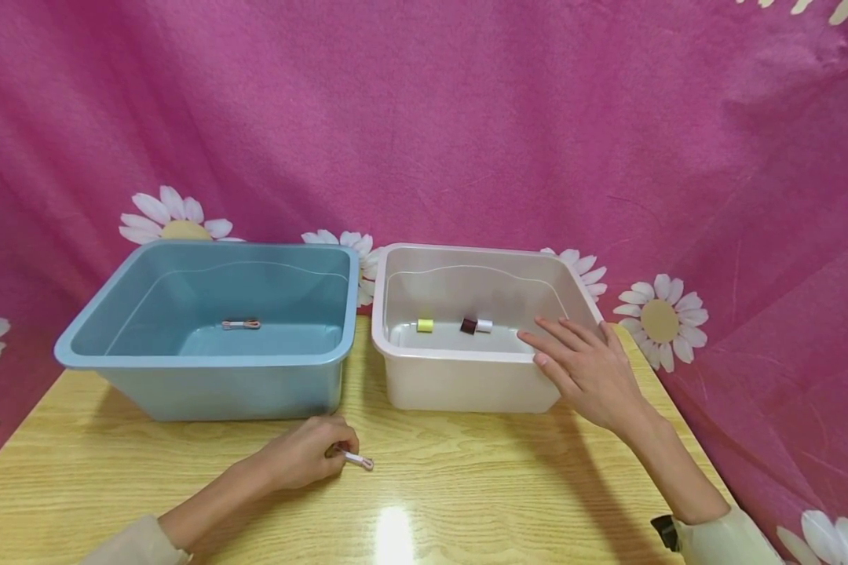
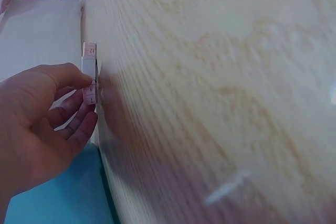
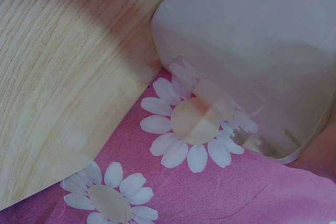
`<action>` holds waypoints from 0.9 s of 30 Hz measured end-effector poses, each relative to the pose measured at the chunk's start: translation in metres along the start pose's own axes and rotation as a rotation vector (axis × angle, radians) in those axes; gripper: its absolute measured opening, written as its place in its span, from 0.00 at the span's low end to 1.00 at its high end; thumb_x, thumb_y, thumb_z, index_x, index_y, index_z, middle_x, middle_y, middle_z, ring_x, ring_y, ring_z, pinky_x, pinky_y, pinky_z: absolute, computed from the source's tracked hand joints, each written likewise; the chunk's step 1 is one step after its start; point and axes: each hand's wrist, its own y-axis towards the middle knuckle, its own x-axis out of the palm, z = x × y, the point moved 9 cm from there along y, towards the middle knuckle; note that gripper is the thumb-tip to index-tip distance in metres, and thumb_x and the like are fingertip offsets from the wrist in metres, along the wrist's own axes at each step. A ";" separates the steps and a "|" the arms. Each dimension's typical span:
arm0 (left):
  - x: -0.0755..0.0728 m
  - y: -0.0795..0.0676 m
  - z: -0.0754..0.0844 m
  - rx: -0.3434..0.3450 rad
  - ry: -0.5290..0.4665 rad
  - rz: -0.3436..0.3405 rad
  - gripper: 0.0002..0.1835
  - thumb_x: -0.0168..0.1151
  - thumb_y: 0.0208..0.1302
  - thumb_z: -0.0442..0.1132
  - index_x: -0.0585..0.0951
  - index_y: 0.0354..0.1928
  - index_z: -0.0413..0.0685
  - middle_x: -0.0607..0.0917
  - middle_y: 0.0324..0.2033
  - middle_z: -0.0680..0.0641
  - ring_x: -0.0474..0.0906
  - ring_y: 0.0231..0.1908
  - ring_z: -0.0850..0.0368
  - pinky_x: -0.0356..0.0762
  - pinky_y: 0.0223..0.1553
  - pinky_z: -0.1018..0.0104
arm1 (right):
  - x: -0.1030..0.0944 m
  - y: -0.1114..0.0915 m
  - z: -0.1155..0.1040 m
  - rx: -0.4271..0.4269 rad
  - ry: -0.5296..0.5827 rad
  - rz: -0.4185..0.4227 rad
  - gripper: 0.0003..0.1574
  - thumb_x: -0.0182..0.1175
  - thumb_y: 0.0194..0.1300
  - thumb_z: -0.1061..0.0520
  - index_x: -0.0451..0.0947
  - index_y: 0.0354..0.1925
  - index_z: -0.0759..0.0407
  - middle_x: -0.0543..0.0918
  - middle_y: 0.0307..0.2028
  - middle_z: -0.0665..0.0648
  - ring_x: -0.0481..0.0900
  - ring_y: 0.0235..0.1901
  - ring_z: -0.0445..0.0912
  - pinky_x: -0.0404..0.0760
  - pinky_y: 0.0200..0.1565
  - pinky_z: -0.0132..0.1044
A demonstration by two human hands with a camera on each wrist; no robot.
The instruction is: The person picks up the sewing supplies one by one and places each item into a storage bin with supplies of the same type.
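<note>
Between thumb and fingers, my left hand pinches a folded tape measure with a white band, low over the table in front of the bins. Numbers show on the pinkish tape measure in the left wrist view. My right hand spreads its fingers over the front right rim of the white bin. Inside that bin lie a yellow spool, a dark brown spool and a white spool. Another small folded banded strip lies in the blue bin.
Both bins stand side by side at the back of the wooden table, a narrow gap between them. Behind them hangs a pink cloth with white daisies. The table's right edge runs just past the white bin.
</note>
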 end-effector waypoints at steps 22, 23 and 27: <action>-0.019 -0.001 0.025 0.027 -0.122 0.090 0.14 0.64 0.53 0.24 0.80 0.31 0.54 0.76 0.28 0.62 0.71 0.30 0.66 0.75 0.32 0.70 | 0.000 0.000 -0.002 -0.007 0.007 0.009 0.24 0.52 0.75 0.45 0.75 0.67 0.41 0.72 0.68 0.54 0.68 0.65 0.61 0.52 0.62 0.72; -0.022 -0.001 0.027 0.028 -0.127 0.097 0.14 0.64 0.52 0.24 0.81 0.31 0.54 0.76 0.28 0.62 0.71 0.30 0.66 0.75 0.32 0.70 | -0.001 0.000 -0.002 -0.008 0.007 0.011 0.24 0.52 0.75 0.45 0.75 0.67 0.41 0.72 0.68 0.54 0.68 0.65 0.61 0.53 0.62 0.72; -0.033 -0.005 0.034 0.031 -0.156 0.131 0.15 0.64 0.53 0.24 0.81 0.31 0.56 0.76 0.29 0.61 0.71 0.30 0.64 0.75 0.31 0.69 | -0.001 0.000 -0.003 -0.010 0.008 0.011 0.24 0.52 0.75 0.46 0.75 0.67 0.41 0.73 0.68 0.54 0.68 0.65 0.61 0.53 0.62 0.72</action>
